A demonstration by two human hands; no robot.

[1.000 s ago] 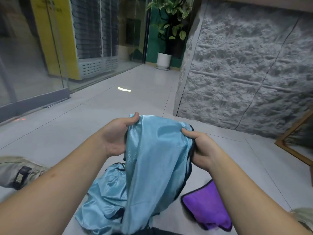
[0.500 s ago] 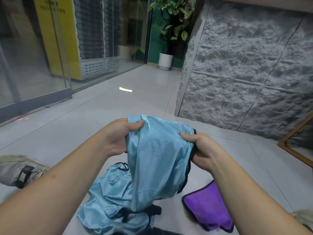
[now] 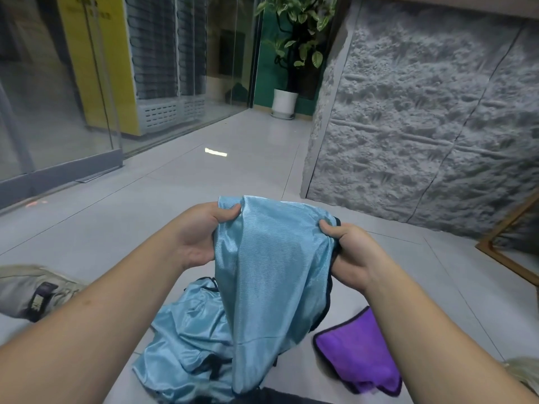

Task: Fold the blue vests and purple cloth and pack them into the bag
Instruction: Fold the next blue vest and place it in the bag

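Your left hand (image 3: 201, 234) and right hand (image 3: 347, 258) each pinch a top corner of the blue vest (image 3: 271, 275), which hangs above a 2nd vest (image 3: 186, 345) crumpled on the floor (image 3: 116, 228), with the purple cloth (image 3: 355, 357) beside it. Keep the top edge taut and level, then fold edge to edge so the slippery fabric stays aligned

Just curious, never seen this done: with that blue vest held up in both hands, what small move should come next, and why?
Probably bring the two hands together to fold it in half. The left hand and right hand each grip a top corner of the blue vest, which hangs unfolded above the second blue vest.
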